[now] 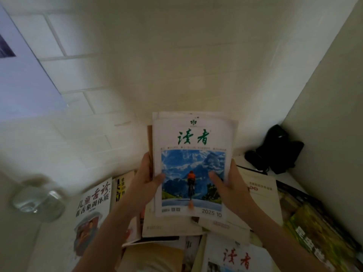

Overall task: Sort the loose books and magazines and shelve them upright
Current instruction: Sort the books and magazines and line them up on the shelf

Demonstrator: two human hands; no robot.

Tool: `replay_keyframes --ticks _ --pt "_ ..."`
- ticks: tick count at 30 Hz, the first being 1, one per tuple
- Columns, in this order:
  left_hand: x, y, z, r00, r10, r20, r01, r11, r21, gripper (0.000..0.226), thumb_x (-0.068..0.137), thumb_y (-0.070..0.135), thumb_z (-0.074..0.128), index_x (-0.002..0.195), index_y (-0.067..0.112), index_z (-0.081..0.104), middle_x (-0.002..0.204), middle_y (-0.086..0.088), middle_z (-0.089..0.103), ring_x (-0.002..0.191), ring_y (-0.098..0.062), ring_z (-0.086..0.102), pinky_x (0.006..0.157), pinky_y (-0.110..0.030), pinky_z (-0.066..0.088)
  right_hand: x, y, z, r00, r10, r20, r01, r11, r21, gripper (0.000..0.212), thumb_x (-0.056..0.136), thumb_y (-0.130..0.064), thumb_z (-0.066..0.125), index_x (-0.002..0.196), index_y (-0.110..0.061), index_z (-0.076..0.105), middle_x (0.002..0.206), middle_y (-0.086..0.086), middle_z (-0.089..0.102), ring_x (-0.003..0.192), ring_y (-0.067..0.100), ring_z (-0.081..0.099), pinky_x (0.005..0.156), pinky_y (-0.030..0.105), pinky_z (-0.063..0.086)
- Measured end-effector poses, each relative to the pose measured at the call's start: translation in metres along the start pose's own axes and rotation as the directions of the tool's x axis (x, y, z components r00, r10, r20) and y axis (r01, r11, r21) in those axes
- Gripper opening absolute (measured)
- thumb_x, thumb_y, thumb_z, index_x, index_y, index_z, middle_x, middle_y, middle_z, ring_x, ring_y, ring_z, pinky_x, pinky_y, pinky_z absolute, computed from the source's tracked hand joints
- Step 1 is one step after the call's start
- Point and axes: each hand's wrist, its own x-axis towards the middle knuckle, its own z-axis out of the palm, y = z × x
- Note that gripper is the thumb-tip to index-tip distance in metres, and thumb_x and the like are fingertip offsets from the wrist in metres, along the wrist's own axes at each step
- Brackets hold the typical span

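Plainly the sorting step is in hand: the left hand [144,176] and right hand [228,185] hold a small stack of Duzhe magazines [193,165] by its side edges — each grip grasping it, thumbs on the cover — raised above the loose books [94,205] strewn on the white table [53,242]. Next, I judge, comes squaring the stack and standing it upright — no shelf shows. Tiled wall [94,75] behind; a glass jar [39,201] left, a black object [277,150] in the corner.

Open air lies above the bench [59,228] before the tiled wall [137,65]. Loose books [261,195] cover the bench below both hands. A glass jar [39,201] stands left; a black object [277,150] fills the right corner beside the side panel [330,114].
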Motion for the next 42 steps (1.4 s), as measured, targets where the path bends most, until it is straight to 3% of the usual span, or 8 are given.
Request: replay_keyframes --ticks 4,13,18,21,24,27,31,42 --pt "-0.008 -0.034 0.000 0.994 0.079 -0.077 -0.073 0.994 0.076 0.067 0.087 0.018 0.068 0.137 0.038 0.029 0.132 0.003 0.052 0.121 -0.014 0.056 0.091 -0.035 0.055 -0.015 0.019 0.023 0.993 0.053 0.106 -0.053 0.999 -0.002 0.061 0.097 -0.024 0.051 0.140 -0.046 0.014 0.136 -0.029 0.036 0.118 -0.019 0.039 0.098 0.005 0.038" --pt "-0.006 -0.071 0.005 0.971 0.082 -0.226 -0.056 0.992 0.117 0.066 0.077 0.048 0.071 0.132 0.045 0.034 0.128 0.005 0.053 0.120 -0.015 0.055 0.090 -0.042 0.055 -0.013 0.038 0.044 0.991 0.130 0.029 -0.133 0.981 0.139 0.052 0.096 -0.011 0.049 0.127 -0.043 0.021 0.121 -0.022 0.043 0.099 -0.028 0.046 0.071 -0.001 0.043" --pt "-0.015 -0.083 0.016 0.984 0.043 -0.173 -0.021 0.992 0.126 0.069 0.087 0.013 0.067 0.124 0.052 0.024 0.122 0.027 0.047 0.109 0.023 0.047 0.085 -0.009 0.049 -0.019 0.051 0.049 0.980 0.193 0.044 -0.197 0.974 0.112 0.067 0.096 -0.020 0.051 0.141 -0.038 0.004 0.142 -0.013 0.031 0.133 0.006 0.033 0.088 -0.001 0.036" --pt "-0.016 -0.086 0.020 0.976 0.047 -0.214 -0.021 0.992 0.122 0.067 0.088 0.006 0.066 0.121 0.050 0.028 0.121 0.023 0.048 0.107 0.022 0.049 0.084 -0.009 0.050 -0.016 0.049 0.050 0.965 0.255 0.056 -0.260 0.959 0.114 0.075 0.098 -0.019 0.048 0.151 -0.019 -0.005 0.156 -0.007 0.011 0.143 0.014 0.018 0.100 0.013 0.029" --pt "-0.023 -0.076 0.013 0.964 0.072 -0.258 -0.057 0.996 0.066 0.064 0.086 0.008 0.069 0.131 0.037 0.036 0.126 0.008 0.055 0.118 -0.002 0.056 0.087 -0.029 0.056 -0.012 0.037 0.049 0.989 0.143 0.034 -0.146 0.985 0.093 0.069 0.096 -0.014 0.052 0.151 -0.025 0.011 0.148 0.004 0.038 0.124 0.020 0.049 0.078 0.012 0.052" --pt "-0.041 -0.046 -0.004 0.926 0.104 -0.363 -0.095 0.995 0.041 0.060 0.084 0.001 0.068 0.131 0.022 0.039 0.120 0.001 0.060 0.105 0.000 0.063 0.071 -0.016 0.055 -0.012 0.005 0.052 0.998 -0.003 0.060 -0.002 0.997 0.082 0.060 0.095 -0.014 0.054 0.138 -0.041 0.021 0.128 -0.012 0.050 0.110 0.002 0.054 0.082 0.017 0.053" --pt "-0.090 0.002 -0.051 0.865 0.194 -0.464 -0.197 0.979 0.041 0.079 0.082 -0.001 0.069 0.144 0.030 0.031 0.114 -0.002 0.069 0.100 -0.018 0.069 0.073 -0.035 0.059 -0.020 -0.059 0.070 0.974 -0.190 0.127 0.177 0.978 0.108 0.051 0.095 -0.010 0.056 0.125 -0.043 0.032 0.098 -0.015 0.055 0.082 -0.005 0.058 0.066 0.013 0.049" --pt "-0.329 0.148 -0.186 0.327 0.463 -0.824 -0.310 0.876 0.369 0.074 0.072 0.016 0.073 0.133 0.049 0.047 0.130 0.005 0.062 0.116 -0.017 0.062 0.092 -0.050 0.053 -0.121 -0.299 0.176 0.600 -0.699 0.389 0.553 0.714 0.429 0.045 0.094 -0.020 0.058 0.132 -0.032 0.038 0.092 -0.027 0.066 0.079 -0.007 0.064 0.066 0.008 0.044"
